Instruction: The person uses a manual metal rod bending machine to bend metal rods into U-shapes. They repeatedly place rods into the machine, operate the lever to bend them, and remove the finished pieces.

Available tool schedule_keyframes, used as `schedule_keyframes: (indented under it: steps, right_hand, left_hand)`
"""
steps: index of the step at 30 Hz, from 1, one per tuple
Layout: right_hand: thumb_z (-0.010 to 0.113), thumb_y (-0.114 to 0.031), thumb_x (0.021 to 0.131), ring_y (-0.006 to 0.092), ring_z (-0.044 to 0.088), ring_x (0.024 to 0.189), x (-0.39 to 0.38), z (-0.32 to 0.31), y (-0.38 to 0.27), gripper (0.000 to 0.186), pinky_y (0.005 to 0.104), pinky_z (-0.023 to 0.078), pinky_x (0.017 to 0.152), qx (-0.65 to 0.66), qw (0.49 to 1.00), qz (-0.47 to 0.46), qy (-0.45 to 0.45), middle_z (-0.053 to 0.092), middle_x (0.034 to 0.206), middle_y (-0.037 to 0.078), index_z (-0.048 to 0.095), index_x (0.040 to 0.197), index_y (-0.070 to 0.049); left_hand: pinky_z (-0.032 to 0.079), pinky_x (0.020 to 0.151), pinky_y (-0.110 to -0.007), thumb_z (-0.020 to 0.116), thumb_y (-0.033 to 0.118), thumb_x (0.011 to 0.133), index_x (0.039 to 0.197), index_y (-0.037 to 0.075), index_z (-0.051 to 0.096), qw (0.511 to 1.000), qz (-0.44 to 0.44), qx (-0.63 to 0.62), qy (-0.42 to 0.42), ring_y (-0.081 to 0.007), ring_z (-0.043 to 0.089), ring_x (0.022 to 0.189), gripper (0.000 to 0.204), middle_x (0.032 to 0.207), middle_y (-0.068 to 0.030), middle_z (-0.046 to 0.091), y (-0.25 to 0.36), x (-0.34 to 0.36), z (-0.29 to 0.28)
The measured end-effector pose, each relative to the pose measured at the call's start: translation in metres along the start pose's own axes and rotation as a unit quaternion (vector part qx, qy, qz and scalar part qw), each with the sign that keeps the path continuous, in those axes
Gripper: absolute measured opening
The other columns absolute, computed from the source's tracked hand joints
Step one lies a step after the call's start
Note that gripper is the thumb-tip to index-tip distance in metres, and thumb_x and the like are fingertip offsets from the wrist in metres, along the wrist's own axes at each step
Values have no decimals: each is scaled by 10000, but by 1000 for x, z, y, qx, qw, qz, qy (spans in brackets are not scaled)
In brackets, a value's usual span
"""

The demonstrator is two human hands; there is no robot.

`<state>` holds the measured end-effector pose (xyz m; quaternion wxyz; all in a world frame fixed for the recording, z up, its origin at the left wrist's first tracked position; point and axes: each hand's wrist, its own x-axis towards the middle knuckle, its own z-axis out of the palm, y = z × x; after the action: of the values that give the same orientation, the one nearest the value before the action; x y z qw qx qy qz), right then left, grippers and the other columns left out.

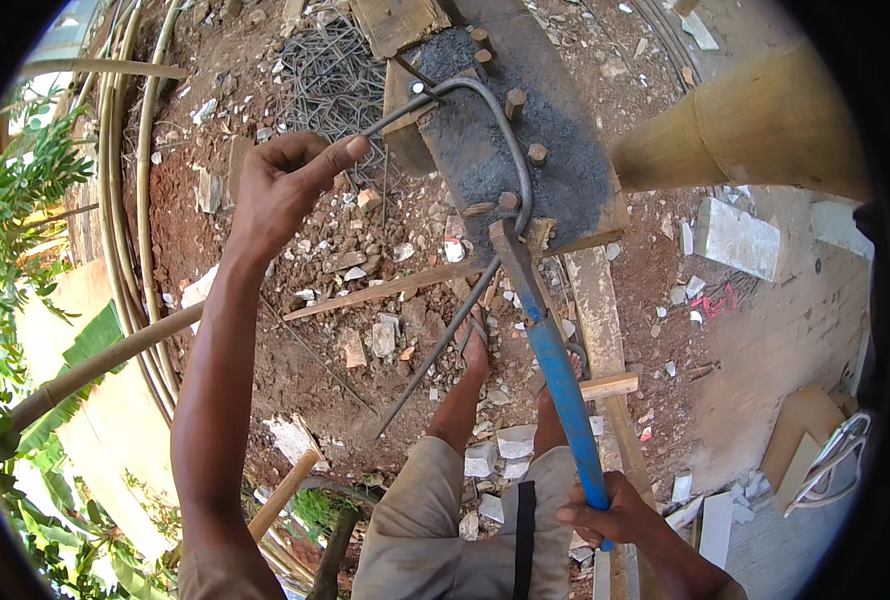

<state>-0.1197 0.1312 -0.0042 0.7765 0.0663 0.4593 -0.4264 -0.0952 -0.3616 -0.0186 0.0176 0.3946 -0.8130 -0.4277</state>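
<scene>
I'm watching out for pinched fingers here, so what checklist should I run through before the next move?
1. Left hand on the bent metal rod: ok, gripping near its upper end.
2. Right hand on the blue-handled tool: ok, closed around the handle's lower end.
3. Rod between the two nearest pegs: ok, it passes between them.
4. Tool head firmly seated on the rod: cannot tell; the contact is hidden.
5. Gloves: not ok, both hands are bare.
6. Foot clear of the rod's lower length: cannot tell; they look close, but the height gap is unclear.
</scene>
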Motion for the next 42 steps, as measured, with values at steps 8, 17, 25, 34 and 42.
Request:
schedule_keyframes:
  steps: [8, 17, 25, 34, 42]
  right_hand:
    - [796, -202, 959, 106, 607, 472, 11, 26, 56, 312, 291, 448, 440, -24, 991, -68, 112, 620, 549, 46, 677, 749, -5]
    - [761, -147, 990, 86, 576, 470, 147, 158, 69, 291, 275, 444, 440, 168, 936, -275, 139, 587, 558, 26, 631, 763, -19]
    - [682, -209, 1057, 96, 467, 419, 131, 155, 84, 428, 295, 406, 406, 161, 937, -241, 193, 482, 530, 9, 444, 719, -96]
    - [643, -243, 1068, 118, 440, 389, 149, 179, 57, 393, 301, 395, 376, 181, 898, -320, 242, 455, 518, 17, 450, 758, -99]
    - [622, -228, 1081, 120, 437, 402, 185, 200, 60, 365, 285, 398, 389, 220, 882, -333, 249, 455, 534, 6, 454, 781, -108]
  left_hand:
    - [253, 441, -268, 876, 528, 859, 676, 103, 695, 999, -8, -5, -39, -47, 362, 465, 496, 545, 49, 509, 0, 7, -3]
    - [215, 425, -283, 840, 517, 890, 697, 102, 731, 995, 93, -8, -26, -47, 321, 445, 471, 510, 63, 493, -12, 9, 3]
    - [116, 1326, -574, 909, 422, 772, 1690, 96, 235, 945, 220, 240, 12, -344, 188, 1628, 1185, 1734, -198, 239, 12, -77, 36]
    - [375, 1231, -549, 648, 60, 773, 1484, 45, 601, 915, 329, 134, 193, -406, 528, 1453, 713, 1563, -249, 535, -25, -61, 67]
    - [480, 1153, -524, 707, 126, 731, 1040, 15, 767, 870, 401, 136, 254, -419, 638, 1322, 334, 1434, -278, 635, -43, -35, 78]
